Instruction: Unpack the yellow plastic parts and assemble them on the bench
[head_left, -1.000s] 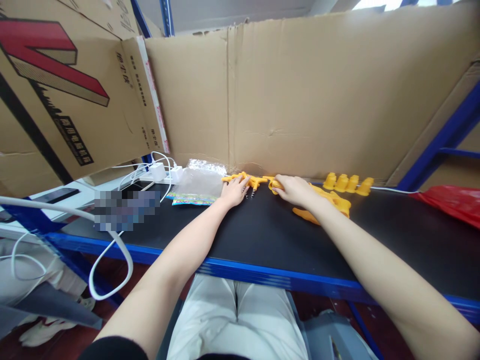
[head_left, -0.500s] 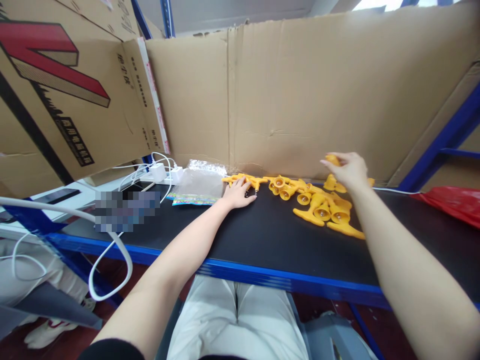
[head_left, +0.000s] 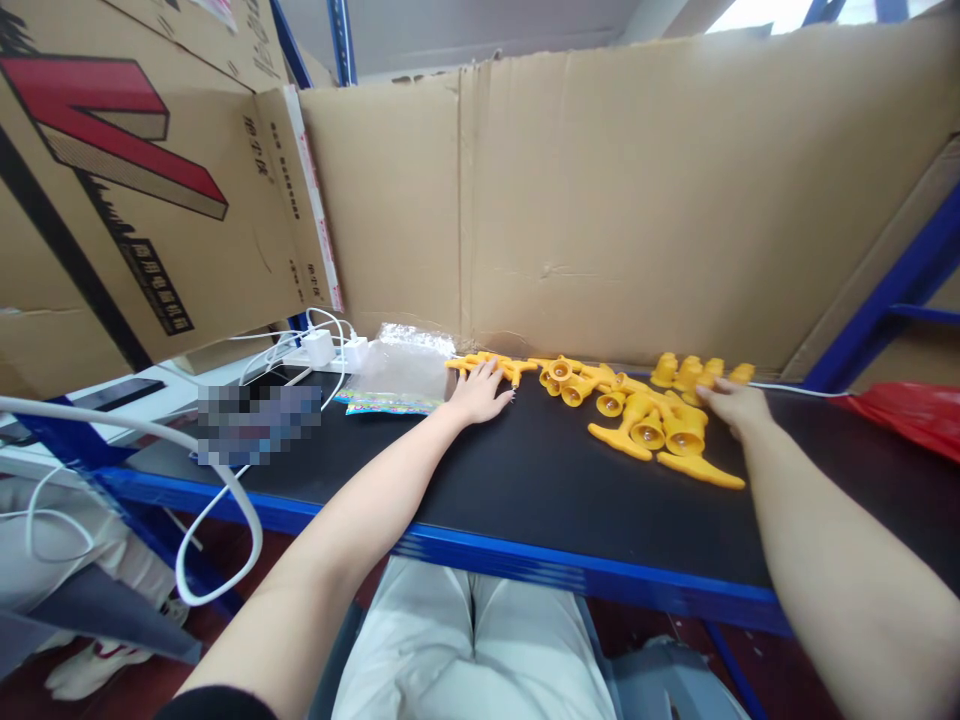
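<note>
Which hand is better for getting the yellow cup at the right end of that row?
Probably the right hand: its fingers are at the row of yellow cups. The left hand rests over yellow branching pieces farther left, with yellow bells lying between it and the row.

You're rocking pale creased trousers (head_left: 457,650) at 6 o'clock, black sleeve (head_left: 217,704) around 7. Left hand (head_left: 477,394) and right hand (head_left: 735,405) both bare.

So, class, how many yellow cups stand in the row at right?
4 yellow cups at least: one at each end, two between; the right hand may hide more.
</note>
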